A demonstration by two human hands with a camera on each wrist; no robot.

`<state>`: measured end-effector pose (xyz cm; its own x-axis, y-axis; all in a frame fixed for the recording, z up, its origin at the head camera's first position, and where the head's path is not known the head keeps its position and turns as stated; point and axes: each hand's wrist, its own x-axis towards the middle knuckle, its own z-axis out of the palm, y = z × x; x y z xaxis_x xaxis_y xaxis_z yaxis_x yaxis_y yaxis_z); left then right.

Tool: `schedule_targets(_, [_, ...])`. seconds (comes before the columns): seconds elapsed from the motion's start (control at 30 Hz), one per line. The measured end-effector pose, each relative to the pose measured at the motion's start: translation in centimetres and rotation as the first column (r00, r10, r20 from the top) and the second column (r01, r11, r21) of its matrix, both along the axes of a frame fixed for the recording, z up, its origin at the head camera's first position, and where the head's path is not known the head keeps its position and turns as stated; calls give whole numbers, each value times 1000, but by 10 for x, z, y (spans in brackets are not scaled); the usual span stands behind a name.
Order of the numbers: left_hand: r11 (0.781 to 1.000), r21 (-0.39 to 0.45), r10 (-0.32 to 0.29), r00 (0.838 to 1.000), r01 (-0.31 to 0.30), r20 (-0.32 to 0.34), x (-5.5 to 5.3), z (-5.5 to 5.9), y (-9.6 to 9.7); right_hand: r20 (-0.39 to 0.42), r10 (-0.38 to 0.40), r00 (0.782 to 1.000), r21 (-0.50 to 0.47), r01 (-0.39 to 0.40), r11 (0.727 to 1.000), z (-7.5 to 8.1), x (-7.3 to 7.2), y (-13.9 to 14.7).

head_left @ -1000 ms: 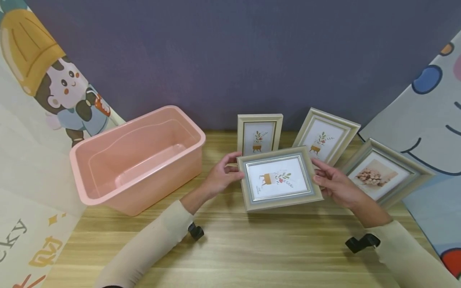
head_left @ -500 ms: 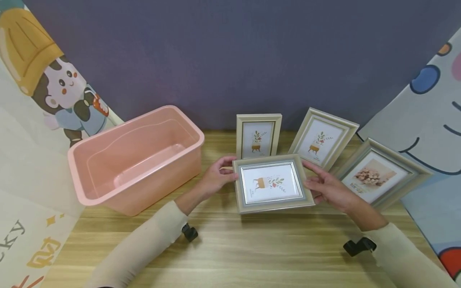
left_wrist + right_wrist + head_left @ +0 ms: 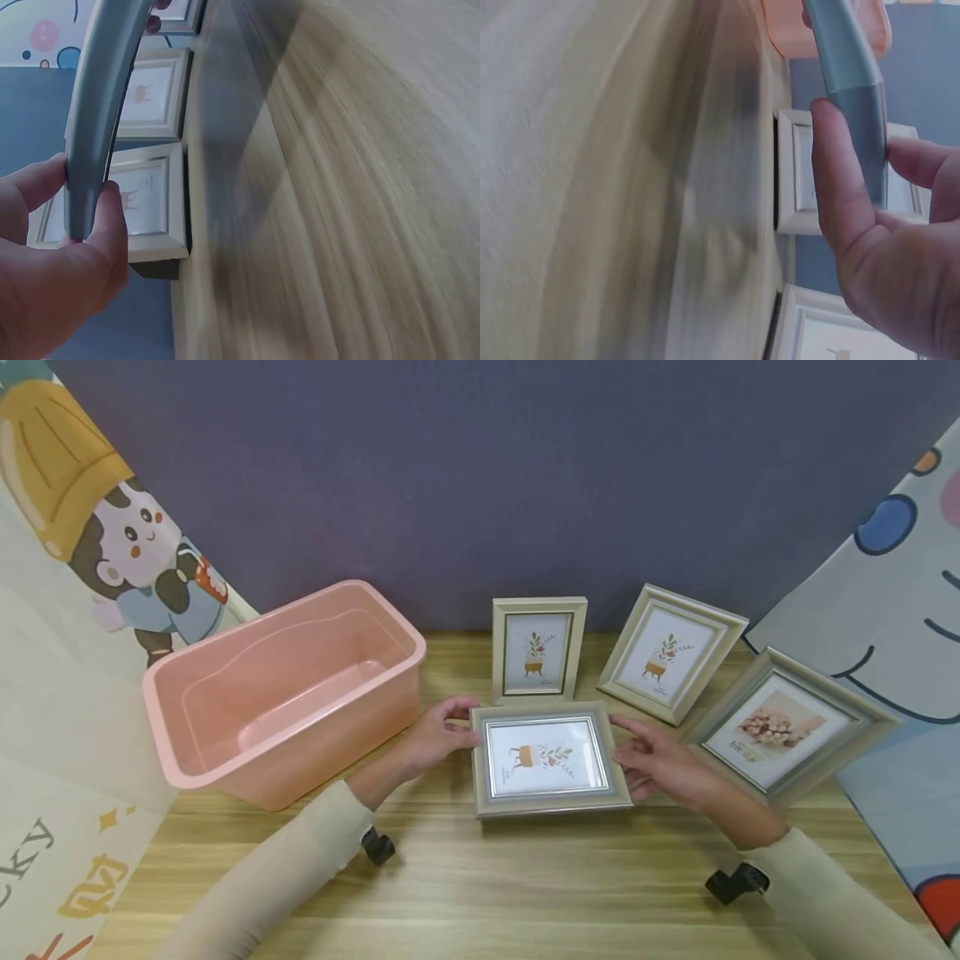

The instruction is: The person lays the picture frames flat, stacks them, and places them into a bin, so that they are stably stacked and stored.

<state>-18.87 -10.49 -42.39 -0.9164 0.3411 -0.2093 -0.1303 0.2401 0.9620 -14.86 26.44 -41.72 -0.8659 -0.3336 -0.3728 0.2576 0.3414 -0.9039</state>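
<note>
Between my two hands is a picture frame (image 3: pixel 552 806) with a silver inner edge, its plant print turned sideways. My left hand (image 3: pixel 438 739) pinches its left side, and my right hand (image 3: pixel 660 760) grips the right side. Both wrist views show thumb and fingers on opposite faces of the frame's edge (image 3: pixel 97 120), with wood surface visible beyond it. Just behind stands a small upright cream frame (image 3: pixel 538 699) with a similar print. To its right leans another cream frame (image 3: pixel 675 660), and farther right a larger frame (image 3: pixel 817 735) with a flower photo, partly behind my right forearm.
A pink plastic bin (image 3: pixel 360 727) stands at the left on the wood-grain table (image 3: pixel 525 893), and nothing shows inside it. A dark blue wall (image 3: pixel 480 485) closes off the back. Cartoon-printed panels (image 3: pixel 60 693) flank both sides.
Both hands have carried the held frame to the left and toward me, levelling its tilt. More of the small upright frame and of the leaning cream frame now shows.
</note>
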Motion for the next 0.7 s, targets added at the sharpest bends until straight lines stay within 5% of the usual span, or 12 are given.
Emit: schedule_targets(0.7, [984, -174, -15, 999, 21, 31, -3, -22, -16, 34, -13, 999, -38, 14, 999, -34, 3, -28])
